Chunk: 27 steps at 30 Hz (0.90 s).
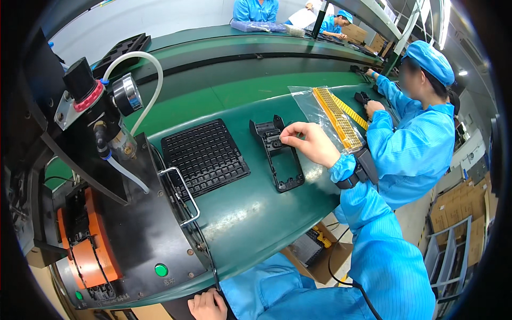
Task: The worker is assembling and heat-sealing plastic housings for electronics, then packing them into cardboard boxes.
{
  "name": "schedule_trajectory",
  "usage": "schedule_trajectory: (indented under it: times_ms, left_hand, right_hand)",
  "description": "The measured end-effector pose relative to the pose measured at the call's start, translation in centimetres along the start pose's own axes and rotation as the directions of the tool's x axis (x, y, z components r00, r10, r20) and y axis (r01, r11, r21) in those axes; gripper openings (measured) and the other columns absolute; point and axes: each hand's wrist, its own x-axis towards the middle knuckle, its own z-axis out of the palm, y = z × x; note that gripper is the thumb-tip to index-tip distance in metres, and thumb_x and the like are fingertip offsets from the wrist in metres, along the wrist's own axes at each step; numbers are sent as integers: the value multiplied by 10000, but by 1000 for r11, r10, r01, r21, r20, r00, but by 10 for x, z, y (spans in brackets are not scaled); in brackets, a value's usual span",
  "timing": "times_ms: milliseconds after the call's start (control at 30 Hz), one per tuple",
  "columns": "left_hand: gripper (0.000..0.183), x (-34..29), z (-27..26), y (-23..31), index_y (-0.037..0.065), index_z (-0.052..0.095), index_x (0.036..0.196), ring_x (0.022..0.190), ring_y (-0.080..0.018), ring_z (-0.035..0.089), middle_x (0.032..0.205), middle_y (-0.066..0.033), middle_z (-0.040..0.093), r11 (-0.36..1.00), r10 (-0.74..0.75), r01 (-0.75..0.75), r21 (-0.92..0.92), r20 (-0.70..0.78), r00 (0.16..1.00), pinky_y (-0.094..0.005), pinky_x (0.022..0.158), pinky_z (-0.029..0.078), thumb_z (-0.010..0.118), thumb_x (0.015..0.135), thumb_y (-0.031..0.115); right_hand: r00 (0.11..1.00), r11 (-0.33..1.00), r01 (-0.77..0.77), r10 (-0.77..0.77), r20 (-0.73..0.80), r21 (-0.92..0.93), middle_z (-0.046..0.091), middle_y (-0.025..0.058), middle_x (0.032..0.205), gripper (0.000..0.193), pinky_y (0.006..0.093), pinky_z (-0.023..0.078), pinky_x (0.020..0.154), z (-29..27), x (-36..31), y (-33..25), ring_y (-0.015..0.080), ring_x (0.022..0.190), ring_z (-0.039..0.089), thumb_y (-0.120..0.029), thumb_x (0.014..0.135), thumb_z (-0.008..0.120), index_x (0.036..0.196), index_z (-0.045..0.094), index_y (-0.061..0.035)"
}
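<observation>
A black plastic frame-shaped housing (298,182) lies on the green bench mat, its wide end away from me. Over that end is my right hand (312,143), thumb and forefinger pinched together at a small round spot on the housing. Whatever they hold, if anything, is too small to make out. My left hand (207,306) rests low in the view beside the machine's front corner, fingers laid down on a dark surface and holding nothing visible. Left of the housing sits a black tray (205,154) with many small pockets.
On the left stands a black press machine (144,213) with an orange fixture (109,261), green button (161,270), metal handle (184,194) and pressure gauge (127,93). A clear bag (309,109) with yellow strips (341,120) lies beyond my right hand. A co-worker (410,133) sits at right.
</observation>
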Motion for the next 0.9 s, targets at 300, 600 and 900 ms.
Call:
schedule_trajectory:
  times_ms: [300, 600, 900]
  left_hand:
    - [93, 3, 0, 0, 98, 690, 847, 661, -263, 560, 678, -74, 582, 1000, 0, 0, 4, 10, 1000, -400, 619, 403, 623, 874, 157]
    - [93, 4, -1, 2, 89, 683, 835, 665, -267, 558, 676, -75, 576, 999, -8, 7, 37, 12, 1000, -404, 619, 401, 626, 863, 157]
    - [93, 1, -3, -1, 81, 685, 821, 667, -272, 570, 681, -83, 594, 1000, 18, -18, 15, 18, 1000, -409, 625, 411, 634, 854, 152]
  right_hand:
    - [963, 939, 266, -270, 8, -220, 678, 129, 901, 122, 360, 505, 842, 1, 1, 9, 297, 903, 644, -114, 886, 651, 934, 704, -15]
    - [970, 942, 237, -242, 8, -237, 671, 142, 904, 100, 372, 502, 837, 2, 6, 5, 304, 922, 634, -74, 873, 635, 910, 697, -5]
    - [982, 970, 163, -178, -67, -183, 681, 144, 895, 101, 348, 526, 774, 5, 0, -1, 274, 837, 669, -57, 847, 667, 921, 698, 6]
